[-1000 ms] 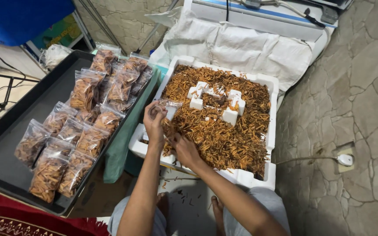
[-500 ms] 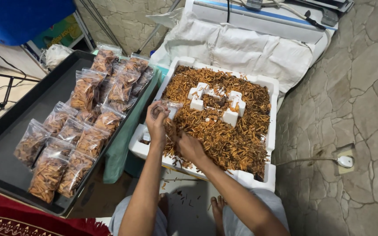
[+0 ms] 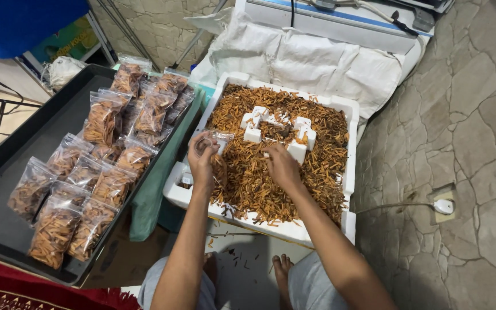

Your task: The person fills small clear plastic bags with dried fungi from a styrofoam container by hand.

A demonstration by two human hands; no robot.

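Holding a small clear plastic bag (image 3: 218,150) pinched at its mouth, the left hand (image 3: 202,158) hovers over the near-left part of a white foam box (image 3: 348,189). Fingers are closed on the bag's upper edge; the bag hangs down and already shows some orange-brown sticks inside. The right hand (image 3: 282,166) is down in the pile of fried snack sticks (image 3: 259,183) that fills the box, fingers curled into the heap; whether it has a pinch of sticks cannot be told from this angle. White foam blocks (image 3: 276,129) sit among the sticks toward the far side.

Left of the box, a dark tray (image 3: 7,229) carries rows of filled bags (image 3: 87,178), lying flat and overlapping. A green cloth (image 3: 156,189) lies between tray and box. On the stone floor to the right sits a white plug (image 3: 443,205) with its cord.

Handling judgement: bag film is light, limp and somewhat slick, so the rim is the sensible grip, held wide to keep the mouth open. Sticks look dry, brittle and light; a loose scooping handful would probably break fewer than a tight squeeze.
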